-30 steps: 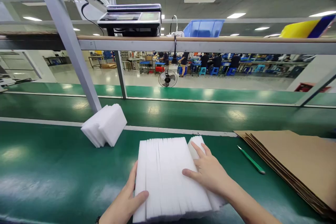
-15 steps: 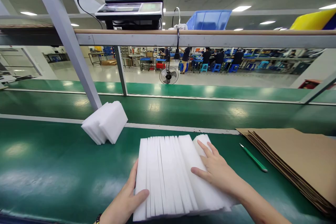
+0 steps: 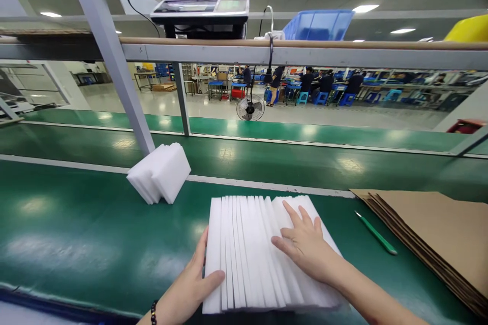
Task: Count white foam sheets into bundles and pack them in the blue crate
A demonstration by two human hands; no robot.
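A row of white foam sheets [image 3: 253,254] stands on edge on the green work surface [image 3: 95,233], the sheets at the right end leaning over. My left hand [image 3: 192,279] holds the left end of the row, thumb over the near edge and fingers along the outer side. My right hand [image 3: 305,241] lies on the leaning sheets at the right with its fingers spread. Farther back on the left, a smaller bunch of white foam pieces [image 3: 160,172] stands by the grey post.
A green-handled knife [image 3: 376,232] lies right of the foam, beside stacked brown cardboard sheets [image 3: 430,223]. A slanted grey post [image 3: 110,56] rises at left. Overhead, a shelf rail [image 3: 206,53] carries a scale [image 3: 202,10] and a blue bin [image 3: 320,24]. People sit beyond.
The sheets at the right end have shifted and now lie more evenly fanned. My right hand has moved slightly left across them, while my left hand keeps its hold. The view has turned slightly.
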